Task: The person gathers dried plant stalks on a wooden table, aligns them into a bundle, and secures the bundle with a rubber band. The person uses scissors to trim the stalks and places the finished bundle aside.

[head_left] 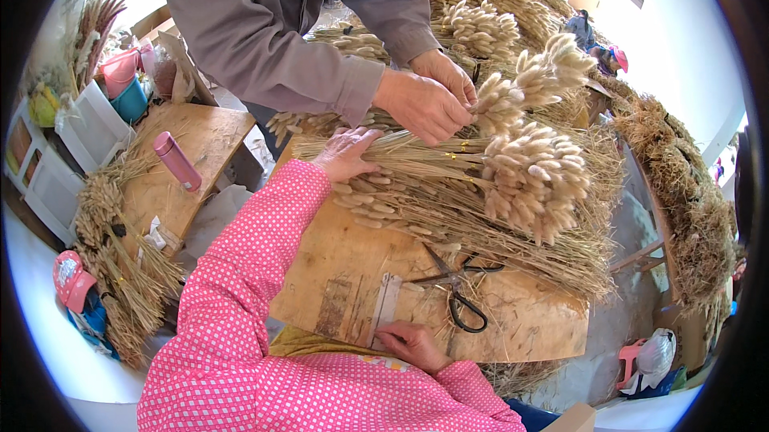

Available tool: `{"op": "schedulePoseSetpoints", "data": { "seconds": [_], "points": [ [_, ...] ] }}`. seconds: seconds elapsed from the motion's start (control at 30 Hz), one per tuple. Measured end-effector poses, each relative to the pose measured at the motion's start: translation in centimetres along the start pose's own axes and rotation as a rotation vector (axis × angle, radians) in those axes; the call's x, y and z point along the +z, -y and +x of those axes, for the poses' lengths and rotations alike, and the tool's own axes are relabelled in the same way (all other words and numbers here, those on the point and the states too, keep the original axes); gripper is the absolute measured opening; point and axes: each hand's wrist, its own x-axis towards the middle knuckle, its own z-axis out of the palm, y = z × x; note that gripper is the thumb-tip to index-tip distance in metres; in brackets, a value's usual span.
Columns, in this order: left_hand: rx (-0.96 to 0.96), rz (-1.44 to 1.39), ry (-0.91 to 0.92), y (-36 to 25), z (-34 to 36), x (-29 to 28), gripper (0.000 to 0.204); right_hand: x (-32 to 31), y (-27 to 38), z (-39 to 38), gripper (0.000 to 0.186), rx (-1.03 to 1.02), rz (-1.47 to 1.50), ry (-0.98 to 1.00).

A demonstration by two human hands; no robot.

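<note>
My left hand (348,155) reaches across the table and lies with fingers apart on the stem ends of dried, fluffy-headed grass (432,161). At the near table edge, my right hand (414,345) rests with fingers stretched over the lower end of a pale flat strip (387,304). Black-handled scissors (455,278) lie with blades apart just beyond it. Opposite me, a person in a grey jacket works with both hands (428,103) close to a bunch of fluffy heads (498,103). Their fingertips hide what they pinch. Another bunch (537,179) lies below, tied with yellow bands.
Loose grass stems (513,252) cover the wooden table's (320,264) far and right parts. A side table (200,123) at left carries a pink bottle (177,161) and a grass bundle (132,256). Dried grass is heaped on a bench (673,191) at right. A pink stool (630,361) stands lower right.
</note>
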Motion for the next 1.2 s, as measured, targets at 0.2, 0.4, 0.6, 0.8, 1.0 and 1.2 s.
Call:
{"op": "schedulePoseSetpoints", "data": {
  "seconds": [0.2, 0.4, 0.6, 0.8, 1.0, 1.2],
  "points": [
    [-0.086, -0.037, 0.074, 0.8, -2.0, -0.7, 0.076, 0.0, -0.3, -0.1, 0.014, -0.036, -0.010, 0.005],
    [-0.035, 0.046, 0.070, 1.1, -2.9, -2.8, 0.075, -0.1, 0.0, 0.0, 0.014, 0.003, -0.012, 0.023],
    [0.045, -0.001, 0.040, -0.5, -3.5, -3.6, 0.070, -0.1, 0.2, 0.0, 0.014, -0.010, -0.060, 0.024],
    [0.082, -0.051, 0.007, -2.3, -4.9, -3.7, 0.069, 0.2, -0.3, -0.1, 0.014, -0.001, -0.057, 0.002],
    [0.077, 0.013, -0.007, -2.8, -6.4, -3.3, 0.070, 0.3, -0.8, -0.2, 0.013, -0.056, -0.057, -0.014],
    [0.036, -0.127, -0.005, -4.2, -7.0, -3.3, 0.069, 0.0, 0.3, -0.3, 0.017, 0.126, 0.105, 0.022]
  ]
}}
